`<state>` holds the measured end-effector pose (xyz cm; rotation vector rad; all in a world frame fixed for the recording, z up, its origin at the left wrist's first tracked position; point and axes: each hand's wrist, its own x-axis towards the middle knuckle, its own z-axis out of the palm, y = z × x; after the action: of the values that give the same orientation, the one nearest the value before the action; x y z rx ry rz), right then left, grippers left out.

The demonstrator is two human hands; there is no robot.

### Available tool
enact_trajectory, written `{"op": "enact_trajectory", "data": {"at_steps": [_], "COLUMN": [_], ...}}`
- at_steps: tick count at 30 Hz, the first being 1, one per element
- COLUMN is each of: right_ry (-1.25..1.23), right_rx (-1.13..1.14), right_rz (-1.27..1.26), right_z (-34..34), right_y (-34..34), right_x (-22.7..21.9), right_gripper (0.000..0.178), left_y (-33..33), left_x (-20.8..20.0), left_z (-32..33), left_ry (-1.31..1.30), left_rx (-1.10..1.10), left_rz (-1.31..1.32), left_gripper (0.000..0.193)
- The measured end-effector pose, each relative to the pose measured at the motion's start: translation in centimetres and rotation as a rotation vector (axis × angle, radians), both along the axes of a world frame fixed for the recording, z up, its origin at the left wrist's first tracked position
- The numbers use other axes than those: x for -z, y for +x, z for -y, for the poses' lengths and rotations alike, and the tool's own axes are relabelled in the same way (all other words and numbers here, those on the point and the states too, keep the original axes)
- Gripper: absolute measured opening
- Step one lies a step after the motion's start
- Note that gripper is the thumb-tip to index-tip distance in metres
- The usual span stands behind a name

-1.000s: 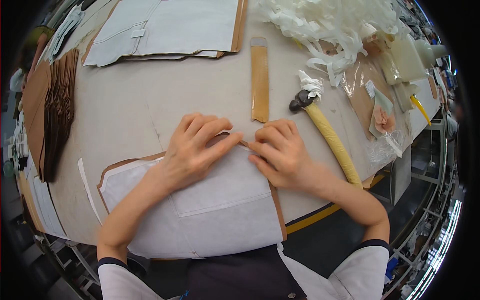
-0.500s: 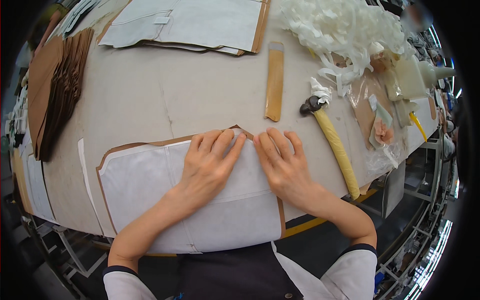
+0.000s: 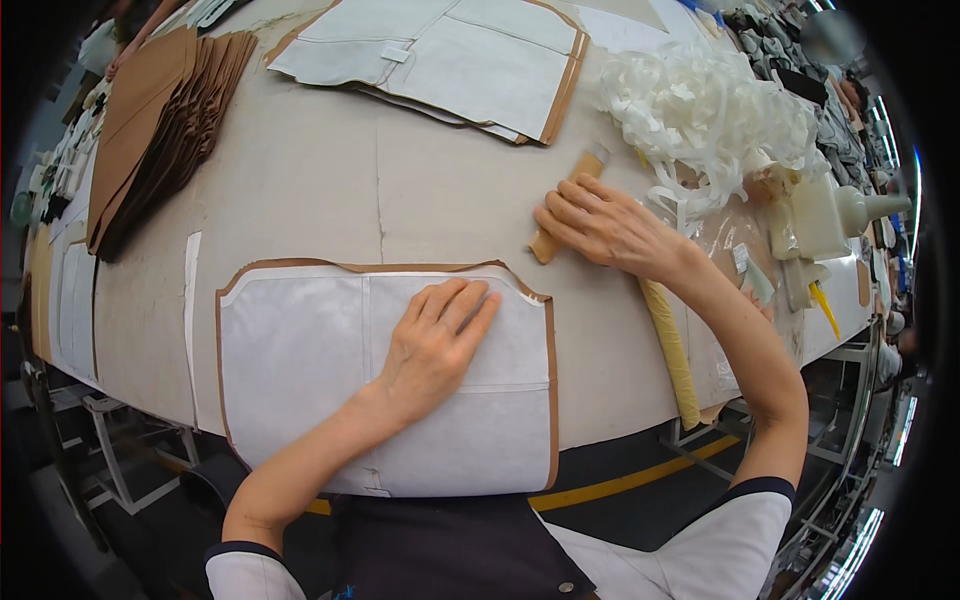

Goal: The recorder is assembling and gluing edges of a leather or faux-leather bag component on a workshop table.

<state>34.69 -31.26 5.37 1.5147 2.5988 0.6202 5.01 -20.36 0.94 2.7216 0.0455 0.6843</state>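
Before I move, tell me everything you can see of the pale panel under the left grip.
The pale panel is broad, thin and grey-white, like cloth or leather, though I can't tell which. A brown border shows along its top and sides. One seam runs down from the top; another crosses toward the right edge. It lies spread on the table, its lower part reaching past the near edge. The left grip rests on its upper right part, fingers extended.

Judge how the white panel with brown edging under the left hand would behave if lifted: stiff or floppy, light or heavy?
The white panel is probably floppy, since its brown edging ripples along the far side. It looks thin, so likely light for its size. Its near edge reaches past the table, so that part may sag.
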Motion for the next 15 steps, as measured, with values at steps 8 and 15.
{"op": "enact_trajectory", "data": {"at_steps": [8, 15], "right_ry": [-0.286, -0.210], "right_rx": [0.447, 0.300], "right_rz": [-0.429, -0.474], "right_z": [1.9, 4.3], "right_y": [-2.2, -3.7], "right_x": [-0.5, 0.1], "right_gripper": [0.057, 0.059], "left_y": [0.2, 1.2], "left_x": [0.1, 0.0], "left_z": [1.0, 1.7], "left_ry": [0.002, 0.020], "left_rx": [-0.095, -0.123], "left_rz": [-0.054, -0.091], "left_gripper": [0.054, 0.051]}}
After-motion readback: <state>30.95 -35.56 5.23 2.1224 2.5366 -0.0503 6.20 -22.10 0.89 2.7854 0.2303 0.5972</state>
